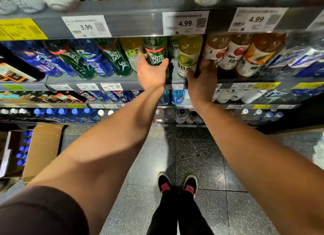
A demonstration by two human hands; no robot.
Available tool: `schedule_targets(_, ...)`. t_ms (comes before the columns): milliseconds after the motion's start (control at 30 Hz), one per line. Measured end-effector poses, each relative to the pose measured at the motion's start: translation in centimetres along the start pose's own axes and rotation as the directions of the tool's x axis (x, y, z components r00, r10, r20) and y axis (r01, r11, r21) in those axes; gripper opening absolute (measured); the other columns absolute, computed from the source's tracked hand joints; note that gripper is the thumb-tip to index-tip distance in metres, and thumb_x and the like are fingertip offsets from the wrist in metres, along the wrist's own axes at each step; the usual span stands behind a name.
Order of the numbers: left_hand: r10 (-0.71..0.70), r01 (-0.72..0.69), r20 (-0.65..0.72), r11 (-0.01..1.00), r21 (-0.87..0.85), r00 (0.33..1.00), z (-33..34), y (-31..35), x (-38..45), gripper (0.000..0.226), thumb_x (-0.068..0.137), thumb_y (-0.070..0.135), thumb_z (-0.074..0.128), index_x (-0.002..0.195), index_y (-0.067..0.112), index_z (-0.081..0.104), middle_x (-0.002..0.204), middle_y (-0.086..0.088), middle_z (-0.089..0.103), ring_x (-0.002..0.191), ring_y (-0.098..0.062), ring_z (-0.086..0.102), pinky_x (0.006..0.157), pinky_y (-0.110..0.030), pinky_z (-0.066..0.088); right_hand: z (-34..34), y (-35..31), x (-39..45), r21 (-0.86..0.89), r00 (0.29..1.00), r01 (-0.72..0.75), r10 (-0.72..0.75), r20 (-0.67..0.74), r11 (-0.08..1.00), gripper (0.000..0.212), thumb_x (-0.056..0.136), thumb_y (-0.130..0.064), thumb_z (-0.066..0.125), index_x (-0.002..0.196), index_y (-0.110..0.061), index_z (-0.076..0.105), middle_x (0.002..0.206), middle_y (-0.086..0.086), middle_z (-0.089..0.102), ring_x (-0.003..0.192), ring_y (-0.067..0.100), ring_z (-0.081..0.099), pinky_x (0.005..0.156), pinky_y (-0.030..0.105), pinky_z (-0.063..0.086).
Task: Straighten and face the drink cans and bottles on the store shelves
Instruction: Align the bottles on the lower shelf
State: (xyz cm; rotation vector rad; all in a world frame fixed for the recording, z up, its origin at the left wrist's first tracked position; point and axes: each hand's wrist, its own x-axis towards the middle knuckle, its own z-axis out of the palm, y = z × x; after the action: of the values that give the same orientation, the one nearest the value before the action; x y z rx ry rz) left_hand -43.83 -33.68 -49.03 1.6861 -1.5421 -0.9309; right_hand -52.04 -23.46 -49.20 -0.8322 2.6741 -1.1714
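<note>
**Both hands on bottles at the front of the drink shelf**

The left hand (151, 73) is wrapped around a green bottle (156, 52) with a red band and white lettering, thumb on its left side and fingers curled round its right. That bottle stands at the front edge of the shelf (112, 80), near the middle of its run, just beside a yellow-green lime drink bottle (188, 56) on its right. The right hand (203, 80) reaches to the lime bottle's lower right side, where a dark divider separates it from the apple drink bottle (213, 49). Its thumb points up along that gap and its fingers are hidden behind the bottles, so whether it grips the lime bottle or only presses on it cannot be told.

To the left of the held bottle, more green bottles (115, 59) and blue bottles (94, 59) lean in a row toward the shelf's left end. To the right, past the apple drinks, stands an orange-labelled bottle (254, 59).

Price tags (185, 22) reading 3.99 and 4.99 hang on the rail of the shelf above. Lower shelves hold blue-capped water bottles (61, 112). An open cardboard box (43, 147) sits on the speckled floor (201, 156) at the left, and the person's black shoes (177, 184) with red laces stand below.
</note>
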Motion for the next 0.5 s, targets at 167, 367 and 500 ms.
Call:
schedule_targets(167,0.021,-0.021,0.116,1.000,0.004,0.993,-0.7,-0.5,-0.3,0.058,0.070,0.039,0.085,0.116,0.013,0.060,0.112,-0.008,0.069,0.103,-0.024,0.064,0.086,-0.034,0.053,0.2,-1.3,-1.8,0.171,0.989,0.052,-0.074,0.125,0.984,0.023,0.091,-0.012,0.060,0.111,0.000,0.060,0.104,0.017,0.065,0.093,0.027,0.061,0.072,0.022,0.044)
schedule_targets(367,-0.020,0.013,0.330,1.000,0.025,0.944,-3.6,-0.3,1.6,0.034,0.086,0.007,0.066,0.120,0.009,0.065,0.096,-0.001,0.066,0.090,-0.017,0.062,0.086,-0.023,0.048,1.9,-5.5,-1.5,0.145,0.957,0.093,-0.129,0.260,0.985,0.062,0.088,-0.029,0.068,0.140,-0.007,0.043,0.130,0.014,0.060,0.114,0.030,0.059,0.090,0.033,0.045)
schedule_targets(500,-0.006,-0.011,0.374,0.999,0.043,0.927,-5.8,-1.8,2.9,0.023,0.090,0.001,0.058,0.109,0.006,0.072,0.109,-0.010,0.072,0.106,-0.026,0.067,0.099,-0.030,0.050,4.4,-6.5,-0.2,0.075,0.936,-0.032,0.003,0.351,0.997,0.090,0.084,-0.043,0.072,0.152,-0.008,0.025,0.150,0.015,0.043,0.132,0.029,0.047,0.107,0.034,0.040)
